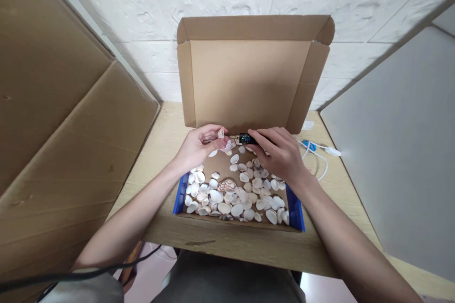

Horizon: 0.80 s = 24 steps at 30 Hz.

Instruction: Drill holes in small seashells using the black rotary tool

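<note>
My left hand (pixel 203 146) is closed around a pale, brown-speckled seashell (pixel 230 146) above the far side of the open cardboard box. In my right hand (pixel 279 149) is a black handheld tool (pixel 248 138) with a small lit display and a brass-coloured tip pointing left at the shell. Whether tip and shell touch, I cannot tell. Beneath both hands, many white and cream seashells (pixel 216 196) lie loose in the box, mostly along its near and right sides. Among them rests a larger brown-and-white ridged shell (pixel 226 185).
The box's brown lid (pixel 249 80) stands upright behind my hands, near a white brick-patterned wall (pixel 142 14). Blue side walls (pixel 295 208) edge the box. A white cable (pixel 325 163) and a blue item (pixel 309 146) lie on the wooden table (pixel 159 232). Cardboard (pixel 71 104) stands left.
</note>
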Each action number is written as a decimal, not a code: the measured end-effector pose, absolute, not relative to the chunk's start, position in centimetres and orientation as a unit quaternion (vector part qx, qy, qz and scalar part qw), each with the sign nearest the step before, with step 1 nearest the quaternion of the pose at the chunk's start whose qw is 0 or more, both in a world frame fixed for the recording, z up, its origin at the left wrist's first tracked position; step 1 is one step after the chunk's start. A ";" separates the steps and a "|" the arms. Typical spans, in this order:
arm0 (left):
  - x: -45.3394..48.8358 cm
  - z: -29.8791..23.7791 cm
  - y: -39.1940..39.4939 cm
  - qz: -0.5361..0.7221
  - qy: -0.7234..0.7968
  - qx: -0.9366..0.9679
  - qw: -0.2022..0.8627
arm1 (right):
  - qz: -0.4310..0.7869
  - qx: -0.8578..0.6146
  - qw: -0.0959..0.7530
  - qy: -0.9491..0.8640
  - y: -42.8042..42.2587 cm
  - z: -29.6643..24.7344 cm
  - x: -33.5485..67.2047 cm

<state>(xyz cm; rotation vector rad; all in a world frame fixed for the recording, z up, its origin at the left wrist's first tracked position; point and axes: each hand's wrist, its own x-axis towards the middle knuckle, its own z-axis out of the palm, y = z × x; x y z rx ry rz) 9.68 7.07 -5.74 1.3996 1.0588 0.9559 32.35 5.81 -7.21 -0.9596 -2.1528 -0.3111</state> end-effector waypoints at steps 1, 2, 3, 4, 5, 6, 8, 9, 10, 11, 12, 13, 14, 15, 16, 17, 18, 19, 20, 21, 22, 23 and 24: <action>9.7 -5.8 7.1 0.400 0.446 0.590 0.542 | -0.120 -0.373 0.372 -0.842 5.8 -7.2 32.3; 9.7 -5.8 7.1 0.399 0.445 0.590 0.543 | -0.120 -0.369 0.373 -0.843 5.8 -7.2 32.3; 9.6 -5.8 7.1 0.398 0.444 0.591 0.544 | -0.120 -0.366 0.375 -0.843 5.8 -7.2 32.3; 9.6 -5.8 7.1 0.397 0.443 0.592 0.544 | -0.120 -0.363 0.377 -0.844 5.8 -7.2 32.3; 9.6 -5.8 7.1 0.396 0.443 0.594 0.543 | -0.119 -0.361 0.377 -0.844 5.8 -7.2 32.3; 9.6 -5.8 7.1 0.394 0.443 0.596 0.542 | -0.116 -0.361 0.376 -0.846 5.8 -7.2 32.3; 9.6 -5.7 7.0 0.392 0.446 0.598 0.538 | -0.102 -0.364 0.367 -0.850 5.8 -7.4 32.3; 9.6 -5.7 7.0 0.391 0.447 0.599 0.537 | -0.093 -0.366 0.360 -0.854 5.8 -7.5 32.2; 9.6 -5.7 7.0 0.390 0.448 0.599 0.537 | -0.083 -0.367 0.351 -0.857 5.8 -7.6 32.2; 9.6 -5.7 7.0 0.388 0.451 0.599 0.536 | -0.076 -0.368 0.343 -0.861 5.8 -7.7 32.2; 9.6 -5.7 7.0 0.387 0.454 0.598 0.536 | -0.072 -0.369 0.336 -0.863 5.8 -7.8 32.2; 9.6 -5.6 7.0 0.385 0.456 0.596 0.537 | -0.071 -0.370 0.331 -0.865 5.8 -7.9 32.2; 9.6 -5.6 7.0 0.383 0.459 0.594 0.538 | -0.073 -0.370 0.331 -0.865 5.8 -7.9 32.3; 9.6 -5.6 7.0 0.382 0.459 0.592 0.541 | -0.078 -0.368 0.333 -0.864 5.8 -7.8 32.3; 9.6 -5.6 7.0 0.381 0.458 0.591 0.544 | -0.085 -0.366 0.338 -0.863 5.8 -7.8 32.3; 9.6 -5.5 7.0 0.379 0.457 0.591 0.546 | -0.092 -0.363 0.343 -0.861 5.8 -7.6 32.3; 9.6 -5.5 7.0 0.377 0.455 0.593 0.548 | -0.100 -0.362 0.348 -0.859 5.9 -7.5 32.3; 9.6 -5.4 7.0 0.374 0.454 0.596 0.547 | -0.107 -0.362 0.352 -0.856 5.9 -7.3 32.4; 9.7 -5.3 6.9 0.371 0.452 0.600 0.545 | -0.114 -0.362 0.356 -0.854 5.9 -7.2 32.4; 9.7 -5.3 6.9 0.368 0.451 0.606 0.542 | -0.119 -0.364 0.360 -0.851 5.9 -7.1 32.4; 9.7 -5.2 6.9 0.364 0.450 0.611 0.539 | -0.123 -0.366 0.362 -0.848 5.9 -7.0 32.4; 9.7 -5.2 6.9 0.362 0.450 0.615 0.536 | -0.125 -0.367 0.364 -0.847 5.9 -7.0 32.4; 9.7 -5.2 6.8 0.361 0.452 0.617 0.533 | -0.123 -0.367 0.364 -0.847 5.9 -7.0 32.4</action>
